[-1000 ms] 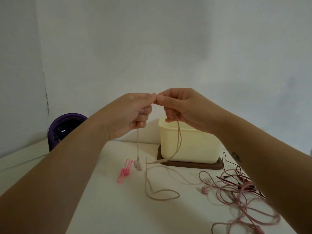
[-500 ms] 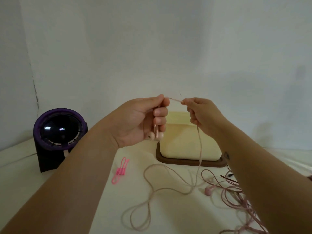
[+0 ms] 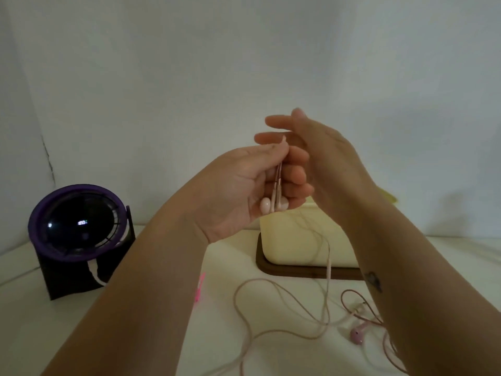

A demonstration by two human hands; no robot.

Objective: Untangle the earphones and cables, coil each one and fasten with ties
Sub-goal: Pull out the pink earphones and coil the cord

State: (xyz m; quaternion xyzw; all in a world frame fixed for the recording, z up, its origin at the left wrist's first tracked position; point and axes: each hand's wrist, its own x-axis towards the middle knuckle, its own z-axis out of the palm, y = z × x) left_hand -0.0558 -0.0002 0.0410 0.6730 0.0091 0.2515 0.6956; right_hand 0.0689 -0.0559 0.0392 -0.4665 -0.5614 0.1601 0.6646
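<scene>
Right hand (image 3: pixel 325 158) has let go, fingers straight; left hand (image 3: pixel 244 191) pinches earbuds (image 3: pixel 274 204) before cream box (image 3: pixel 287 240).

Box (image 3: pixel 292 240) sits on tray (image 3: pixel 298 274), cables (image 3: pixel 284 302) before it.

R hand (image 3: pixel 333 164) fingers (image 3: pixel 273 122) uncurled off cord (image 3: pixel 328 267), hand now close behind L hand (image 3: pixel 244 191)
</scene>
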